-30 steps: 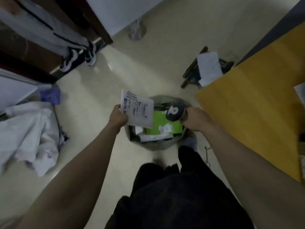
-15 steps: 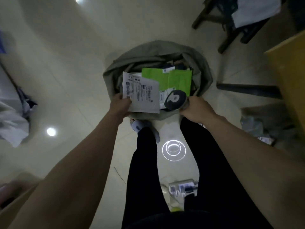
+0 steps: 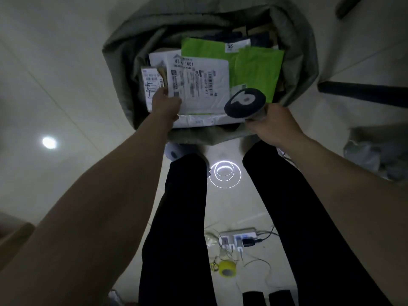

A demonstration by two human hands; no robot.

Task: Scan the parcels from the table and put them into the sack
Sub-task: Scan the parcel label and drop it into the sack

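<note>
Head view, looking straight down: we see pale floor [image 3: 66, 62] all around, widest and barest to our left, while to our right a dark bar [image 3: 362, 93] and a grey heap [image 3: 373, 151] crowd the edge. Between our two black trouser legs [image 3: 181, 217] the floor stays open up to the sack's near rim.

Our sack [image 3: 309, 51] stands ahead of our feet, its grey-green mouth rolled wide and round. Its far rim runs off the top of the picture; its near rim sags just in front of our knees. Inside, parcels fill most of the opening, leaving only dark gaps at the far right.

A green parcel [image 3: 254, 67] lies toward the back and right. The white parcel [image 3: 198, 85], label up, lies on top of the pile inside the sack, overlapping the green one. A smaller labelled parcel [image 3: 152, 85] sits upright against the sack's left wall.

Our left hand [image 3: 165, 104] is inside the mouth at the white parcel's near left corner; we cannot tell whether the fingers are gripping it or have let go. Our right hand [image 3: 271, 124] is wrapped around the handle of the scanner [image 3: 245, 102], whose dark head hangs over the sack's near right rim.

Behind us lie a power strip [image 3: 238, 237] with cables and a yellow tape roll [image 3: 227, 269].
</note>
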